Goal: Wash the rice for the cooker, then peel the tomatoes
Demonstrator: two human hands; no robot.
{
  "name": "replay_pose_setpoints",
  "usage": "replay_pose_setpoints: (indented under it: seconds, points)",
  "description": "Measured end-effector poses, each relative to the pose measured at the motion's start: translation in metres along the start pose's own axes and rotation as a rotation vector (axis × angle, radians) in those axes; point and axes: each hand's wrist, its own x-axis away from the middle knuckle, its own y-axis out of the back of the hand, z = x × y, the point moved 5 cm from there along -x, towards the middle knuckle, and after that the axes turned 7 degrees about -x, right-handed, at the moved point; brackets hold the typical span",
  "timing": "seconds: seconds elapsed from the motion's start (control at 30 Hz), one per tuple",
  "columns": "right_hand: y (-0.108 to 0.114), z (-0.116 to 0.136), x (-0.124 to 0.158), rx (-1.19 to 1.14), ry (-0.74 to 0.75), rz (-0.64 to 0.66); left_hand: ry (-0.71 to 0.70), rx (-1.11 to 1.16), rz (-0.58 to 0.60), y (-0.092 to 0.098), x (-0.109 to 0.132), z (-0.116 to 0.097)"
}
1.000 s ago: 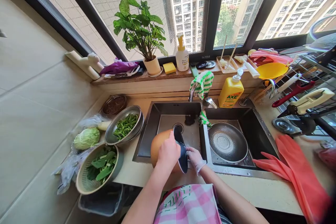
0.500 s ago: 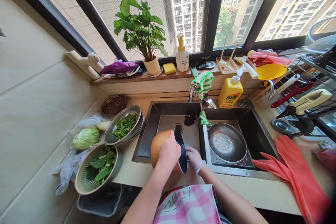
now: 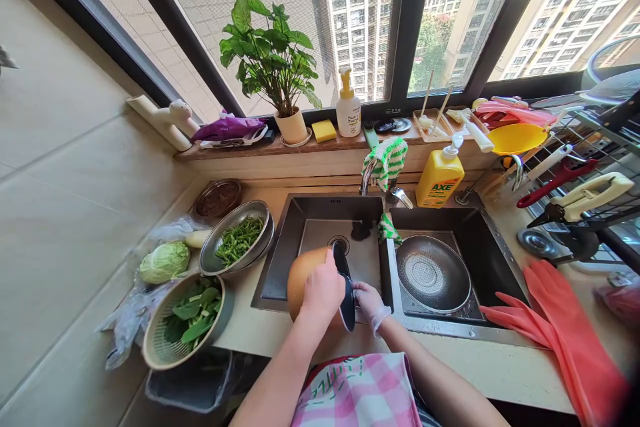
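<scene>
An orange-brown rounded pot (image 3: 300, 275) with a black inside is tipped on its side over the front of the left sink basin (image 3: 280, 260), its opening toward the right. My bare left hand (image 3: 324, 285) is closed over its edge, with a finger along the rim. Beside the opening, my right hand (image 3: 369, 301) wears a clear thin glove. Its fingers are curled together at the black part; whatever is between them is hidden.
A wet frying pan (image 3: 434, 275) lies in the right basin. Pink rubber gloves (image 3: 560, 320) are draped over the right counter. Green beans in a metal colander (image 3: 207, 250) and leafy greens in a strainer basket (image 3: 153, 343) stand left. A cloth-wrapped faucet (image 3: 365, 180) rises behind.
Both hands and the pot stay in nearly the same place. The view has shifted very slightly.
</scene>
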Motion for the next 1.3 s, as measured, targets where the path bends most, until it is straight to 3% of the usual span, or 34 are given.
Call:
replay_pose_setpoints:
  seconds: [0.67, 0.8, 0.9, 1.03, 1.17, 1.23, 1.3]
  points:
    - [-0.002, 0.003, 0.001, 0.117, 0.047, 0.023, -0.023, 0.015, -0.031, -0.006, -0.003, 0.0]
    - [0.001, 0.02, 0.007, 0.141, 0.115, 0.057, -0.03, 0.095, -0.059, -0.003, -0.005, 0.026]
    - [0.004, 0.045, 0.013, 0.141, 0.197, 0.117, -0.069, 0.387, -0.172, -0.005, -0.007, 0.061]
    - [0.003, 0.085, 0.026, 0.189, 0.375, 0.23, 0.004, 0.955, -0.195, -0.032, -0.003, 0.106]
    - [0.002, 0.118, 0.043, 0.328, 0.499, 0.254, 0.22, 1.311, -0.186, -0.076, 0.008, 0.123]
    - [0.004, 0.132, 0.053, 0.435, 0.544, 0.27, 0.333, 1.493, -0.056, -0.104, 0.014, 0.116]
    - [0.008, 0.146, 0.059, 0.573, 0.571, 0.284, 0.423, 1.628, 0.2, -0.13, 0.019, 0.1]
